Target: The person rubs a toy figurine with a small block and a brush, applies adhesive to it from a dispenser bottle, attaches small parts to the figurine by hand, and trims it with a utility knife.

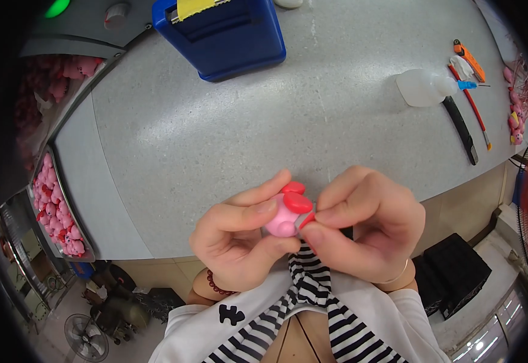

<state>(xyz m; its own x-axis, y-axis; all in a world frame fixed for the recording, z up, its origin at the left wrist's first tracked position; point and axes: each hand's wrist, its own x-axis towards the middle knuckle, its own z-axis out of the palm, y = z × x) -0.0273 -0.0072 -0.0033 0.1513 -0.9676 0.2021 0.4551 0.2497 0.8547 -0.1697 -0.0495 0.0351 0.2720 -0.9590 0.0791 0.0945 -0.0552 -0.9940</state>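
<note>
A small pink toy figure (282, 219) with glossy red feet (298, 202) is gripped between the thumb and fingers of my left hand (233, 233). It is held near the front edge of the grey table, in front of my chest. Close beside it, my right hand (372, 224) pinches a small red piece (307, 220) between thumb and forefinger. That piece is at the figure's right side; whether it touches the figure I cannot tell. My fingers cover part of both things.
A blue bin (233, 42) stands at the table's far side. On the right lie a squeeze bottle (424, 88) with a needle tip, a black-handled tool (461, 130), a red brush (472, 109) and an orange cutter (469, 60). A tray of pink figures (55, 212) is at left.
</note>
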